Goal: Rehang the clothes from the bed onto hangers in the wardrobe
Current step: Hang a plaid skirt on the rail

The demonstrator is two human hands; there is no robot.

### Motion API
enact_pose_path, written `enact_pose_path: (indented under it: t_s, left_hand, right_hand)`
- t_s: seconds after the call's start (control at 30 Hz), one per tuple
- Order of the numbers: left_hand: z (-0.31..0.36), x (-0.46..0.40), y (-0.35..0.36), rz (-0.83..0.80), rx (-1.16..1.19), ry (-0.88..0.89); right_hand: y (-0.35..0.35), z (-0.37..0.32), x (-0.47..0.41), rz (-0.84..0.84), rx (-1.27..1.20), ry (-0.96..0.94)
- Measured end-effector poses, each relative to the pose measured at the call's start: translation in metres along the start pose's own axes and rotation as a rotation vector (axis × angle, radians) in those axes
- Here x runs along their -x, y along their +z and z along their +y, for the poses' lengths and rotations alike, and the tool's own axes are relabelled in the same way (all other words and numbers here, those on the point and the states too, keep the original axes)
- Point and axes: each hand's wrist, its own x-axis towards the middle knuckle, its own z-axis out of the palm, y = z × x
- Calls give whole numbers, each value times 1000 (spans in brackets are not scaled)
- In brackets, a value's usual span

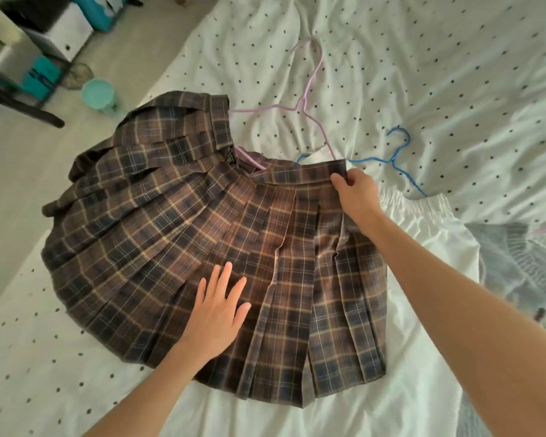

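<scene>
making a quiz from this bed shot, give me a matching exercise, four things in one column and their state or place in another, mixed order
Things:
1. left hand
2. right hand
3. pink hanger
4. blue hanger

States:
A. partly under the plaid skirt waistband
B. pinching the skirt's waistband
C. beside the white garment
D. flat on the pleats

Pairs: 1-D, 2-B, 3-A, 4-C

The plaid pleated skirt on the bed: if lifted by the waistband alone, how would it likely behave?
The plaid skirt would probably hang limp: it already drapes and rumples over the bed. Its pleats look pressed, so they may partly hold. With only the right hand pinching one waistband end, the rest would likely sag sideways; the left hand just lies flat on it.
</scene>
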Motion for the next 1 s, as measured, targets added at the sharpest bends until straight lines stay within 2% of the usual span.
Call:
enact_pose_path:
  t_s: [0.27,0.53,0.67,0.77,0.9,1.0]
  left_hand:
    - [30,11,-134,467,70,88]
    - [124,62,-257,843,181,248]
    - [190,102,-301,971,257,327]
    - [243,130,-322,939,343,410]
    - [320,162,-319,632,490,618]
    - [380,192,-302,559,528,802]
  right_hand:
    - [-91,-27,100,61,-112,-147]
    - [-232,13,228,335,-197,-180]
    - [-312,48,311,533,-102,-234]
    - [-363,83,378,689,-21,-253]
    - [-418,140,468,876,-14,-173]
    - [-448,186,542,968,-31,-109]
